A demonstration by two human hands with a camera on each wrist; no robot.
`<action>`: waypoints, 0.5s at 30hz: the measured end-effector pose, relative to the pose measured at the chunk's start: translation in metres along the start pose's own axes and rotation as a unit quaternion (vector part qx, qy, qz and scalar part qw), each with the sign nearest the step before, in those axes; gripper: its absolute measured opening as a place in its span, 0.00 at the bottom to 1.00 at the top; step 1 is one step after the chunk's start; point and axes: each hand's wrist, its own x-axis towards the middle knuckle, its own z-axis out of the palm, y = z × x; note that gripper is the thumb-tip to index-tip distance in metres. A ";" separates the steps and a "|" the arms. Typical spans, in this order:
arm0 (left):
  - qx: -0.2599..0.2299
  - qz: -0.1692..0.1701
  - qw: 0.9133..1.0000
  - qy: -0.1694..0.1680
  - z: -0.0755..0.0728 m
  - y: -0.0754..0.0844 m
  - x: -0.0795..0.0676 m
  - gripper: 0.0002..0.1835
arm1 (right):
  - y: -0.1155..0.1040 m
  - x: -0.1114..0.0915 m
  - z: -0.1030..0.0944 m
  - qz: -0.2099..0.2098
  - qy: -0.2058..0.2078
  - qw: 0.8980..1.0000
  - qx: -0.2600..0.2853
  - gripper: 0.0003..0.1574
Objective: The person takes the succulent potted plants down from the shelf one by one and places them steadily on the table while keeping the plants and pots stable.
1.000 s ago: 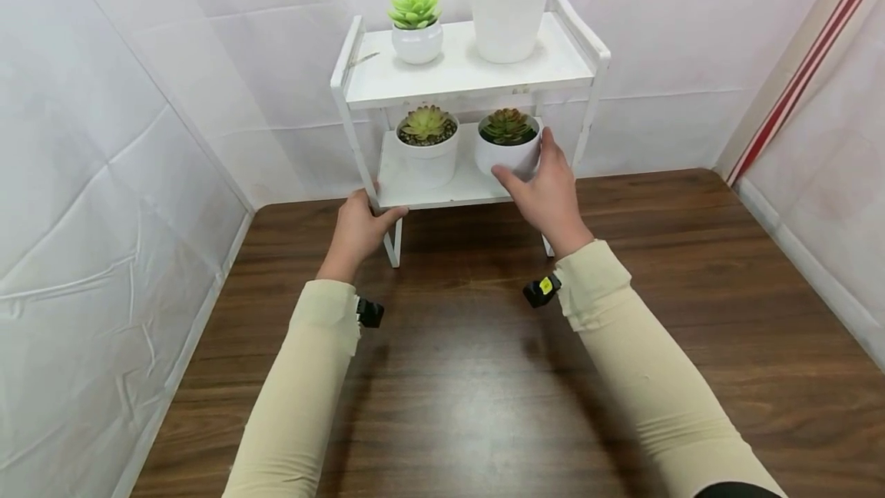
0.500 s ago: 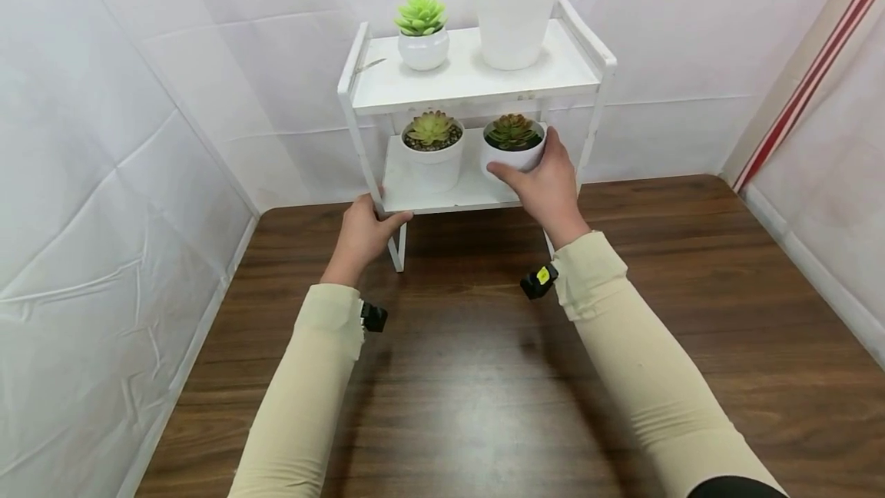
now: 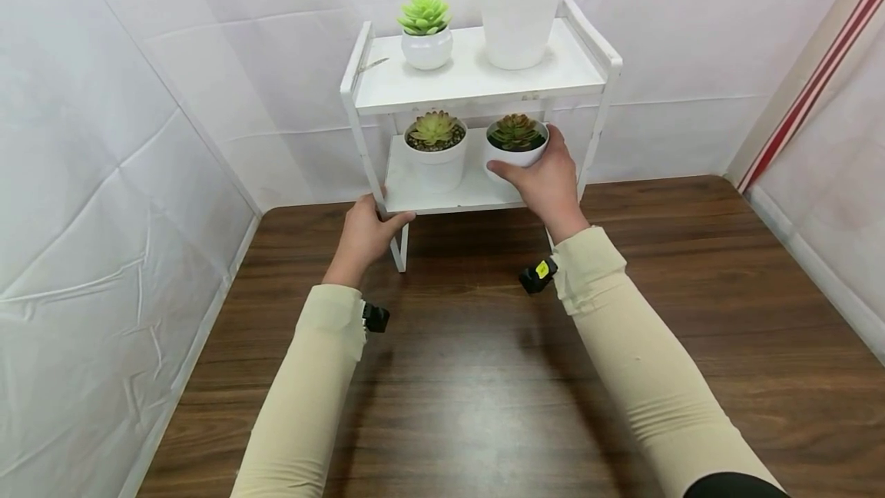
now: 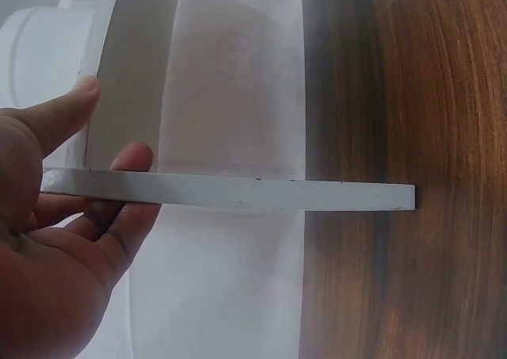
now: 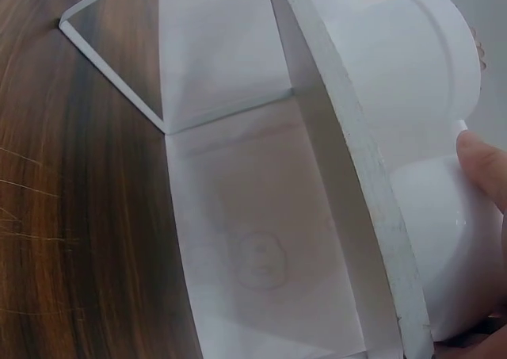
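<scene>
A white two-tier shelf stand [image 3: 449,94] stands at the back of the table. My left hand [image 3: 361,233] holds its left side at the lower board. In the left wrist view, the fingers curl round the white leg [image 4: 277,193] and the thumb presses the board's front edge. On the lower tier, my right hand [image 3: 553,184] grips a white pot [image 3: 501,158] with a dark reddish-green succulent [image 3: 516,131], thumb in front and fingers at its right side. The right wrist view shows this pot [image 5: 447,232] close to the board; its base contact is hidden.
Left of the gripped pot stands another white pot [image 3: 442,167] with a pale green succulent. The upper tier carries a small round pot [image 3: 427,51] and a tall pot [image 3: 520,25], both with bright green plants. White curtains [image 3: 207,98] hang behind the brown table [image 3: 456,360].
My right thumb has slid slightly left across the pot's front. The head view has shifted a little; the left hand keeps its place on the stand.
</scene>
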 end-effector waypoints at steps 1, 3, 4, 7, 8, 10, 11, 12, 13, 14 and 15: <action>-0.001 -0.001 1.000 -0.001 0.000 0.000 0.000 0.39 | 0.000 0.000 0.000 0.000 0.000 1.000 -0.002 0.70; -0.002 -0.002 1.000 -0.002 0.001 0.000 0.000 0.39 | 0.000 0.000 -0.001 0.000 0.000 1.000 -0.005 0.69; -0.002 -0.002 1.000 -0.003 0.001 0.000 0.000 0.39 | 0.000 -0.001 -0.001 0.001 0.001 1.000 -0.006 0.68; -0.003 -0.002 1.000 -0.004 0.002 0.000 0.000 0.39 | 0.000 -0.001 -0.002 0.005 -0.001 1.000 -0.009 0.68; -0.002 -0.001 1.000 -0.004 0.001 0.000 0.000 0.39 | -0.001 -0.002 -0.003 0.007 -0.001 1.000 -0.009 0.68; -0.002 -0.002 1.000 -0.004 0.001 0.000 0.000 0.39 | -0.002 -0.002 -0.004 0.008 -0.001 1.000 -0.008 0.68; -0.001 -0.002 1.000 -0.004 0.001 0.000 0.000 0.40 | -0.002 -0.002 -0.004 0.008 -0.001 1.000 -0.007 0.69; -0.001 -0.003 1.000 -0.004 0.001 0.000 0.000 0.40 | -0.003 -0.003 -0.005 0.008 -0.002 1.000 -0.005 0.69; -0.002 -0.005 1.000 -0.004 0.001 0.000 0.000 0.40 | -0.004 -0.003 -0.005 0.007 -0.001 1.000 -0.004 0.69; -0.002 -0.007 1.000 -0.004 0.000 0.001 0.000 0.40 | -0.005 -0.004 -0.006 0.006 -0.001 1.000 -0.003 0.69; -0.002 -0.009 1.000 -0.004 0.000 0.001 0.000 0.40 | -0.006 -0.004 -0.006 0.004 -0.001 1.000 -0.003 0.69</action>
